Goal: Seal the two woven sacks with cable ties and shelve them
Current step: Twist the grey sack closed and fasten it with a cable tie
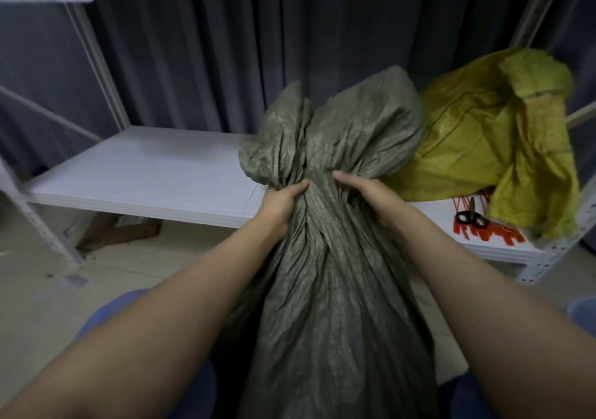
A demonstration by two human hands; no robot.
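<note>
My left hand (283, 202) and right hand (364, 193) both clench the gathered neck of the grey-green sack (322, 289), upright between my arms before the white shelf (145, 173) — on it, at right, the yellow sack (483, 134) slumps, with red cable ties (503, 234) and black scissors (471, 218) just beside.

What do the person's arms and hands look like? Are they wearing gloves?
No gloves. The left hand and right hand are bare, and both forearms too: no sleeves show. No watch, bracelet or ring shows. Blue clothing shows under the left arm.
</note>
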